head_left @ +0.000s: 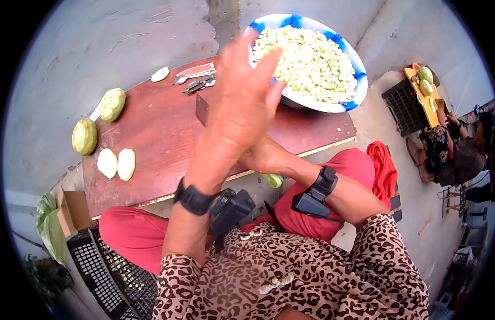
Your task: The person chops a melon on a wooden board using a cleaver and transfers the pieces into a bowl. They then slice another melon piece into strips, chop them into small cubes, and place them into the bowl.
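My left hand (pixel 242 90) is raised over the red-brown board, its fingers spread and blurred, at the near-left rim of a blue-and-white basin (pixel 359 80). Diced pale-yellow pieces (pixel 311 61) heap the basin. Beneath my left wrist, my right hand (pixel 263 154) is closed on a knife; a green handle end (pixel 272 180) sticks out below it. Part of the broad knife blade (pixel 202 109) shows left of my left forearm. My right fingers are mostly hidden. Two peeled pale-green vegetables (pixel 113 104) and two cut white pieces (pixel 117 164) lie at the left.
The board (pixel 151 138) spans my front. Peelers (pixel 196 80) and a white slice (pixel 160 74) lie at its far edge. A black crate (pixel 95 266) and cardboard box (pixel 73 210) stand lower left. Another person (pixel 461 144) works at right beside a yellow board (pixel 426 101).
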Motion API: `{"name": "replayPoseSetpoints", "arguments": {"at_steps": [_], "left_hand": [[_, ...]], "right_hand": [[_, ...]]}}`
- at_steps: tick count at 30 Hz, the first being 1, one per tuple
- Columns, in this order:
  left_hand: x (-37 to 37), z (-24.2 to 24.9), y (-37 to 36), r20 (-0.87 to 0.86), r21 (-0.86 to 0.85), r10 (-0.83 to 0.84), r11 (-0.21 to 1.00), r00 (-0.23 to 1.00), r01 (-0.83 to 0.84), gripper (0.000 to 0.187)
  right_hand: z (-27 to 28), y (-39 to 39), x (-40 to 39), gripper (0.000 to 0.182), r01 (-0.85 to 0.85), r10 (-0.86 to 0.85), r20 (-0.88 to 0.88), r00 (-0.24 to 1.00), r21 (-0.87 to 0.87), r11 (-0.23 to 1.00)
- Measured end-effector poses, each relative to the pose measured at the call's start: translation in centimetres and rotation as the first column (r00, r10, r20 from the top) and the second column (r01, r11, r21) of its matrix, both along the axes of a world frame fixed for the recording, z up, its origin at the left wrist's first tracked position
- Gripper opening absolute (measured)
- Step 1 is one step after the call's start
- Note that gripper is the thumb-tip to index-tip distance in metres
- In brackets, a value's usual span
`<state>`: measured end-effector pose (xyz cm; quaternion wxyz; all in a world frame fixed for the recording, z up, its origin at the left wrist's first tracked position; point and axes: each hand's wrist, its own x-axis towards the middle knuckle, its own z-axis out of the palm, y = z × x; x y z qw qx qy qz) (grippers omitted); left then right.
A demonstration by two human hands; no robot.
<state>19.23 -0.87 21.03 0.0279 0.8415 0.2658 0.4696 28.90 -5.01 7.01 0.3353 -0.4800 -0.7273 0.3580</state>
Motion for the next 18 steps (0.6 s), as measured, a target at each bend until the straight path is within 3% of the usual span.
{"name": "replayPoseSetpoints", "arguments": {"at_steps": [3,6,9,12,13,15,17,18], "left_hand": [[-1.2,-3.9,-0.1,-0.014,-0.083,0.042,0.996,0.999,-0.043,0.035],[-4.7,-6.9,-1.6,-0.046,-0.201,0.111,0.972,0.993,-0.118,0.026],[-10.2,-8.9,-2.6,-0.127,-0.381,0.165,0.902,0.978,-0.202,0.025],[-16.1,-11.0,-3.2,-0.184,-0.507,0.255,0.803,0.949,-0.314,0.023],[-17.9,-11.3,-3.5,-0.196,-0.554,0.276,0.760,0.941,-0.339,0.024],[-20.3,-10.7,-4.4,-0.238,-0.601,0.290,0.706,0.927,-0.375,0.025],[-22.0,-10.0,-5.0,-0.307,-0.609,0.295,0.670,0.905,-0.425,0.028],[-22.6,-9.6,-5.2,-0.338,-0.604,0.276,0.669,0.900,-0.433,0.028]], "right_hand": [[0.2,-0.1,-0.1,0.025,0.010,-0.001,-0.142,0.990,0.063,0.998],[2.5,-0.9,0.5,0.023,0.105,-0.071,0.182,0.981,-0.187,0.977],[2.8,-0.8,0.3,0.024,0.033,-0.026,0.072,0.997,-0.109,0.993],[3.3,-0.8,0.1,0.029,-0.008,0.014,0.033,0.999,-0.175,0.984],[3.8,-1.2,-0.2,0.030,0.005,0.000,0.041,0.999,-0.125,0.992],[2.8,-1.2,0.4,0.025,-0.089,0.090,-0.001,0.996,-0.147,0.985],[4.1,-1.8,0.2,0.020,-0.076,0.086,0.009,0.996,-0.384,0.920],[4.1,-2.0,0.1,0.017,-0.077,0.084,0.001,0.996,-0.383,0.921]]}}
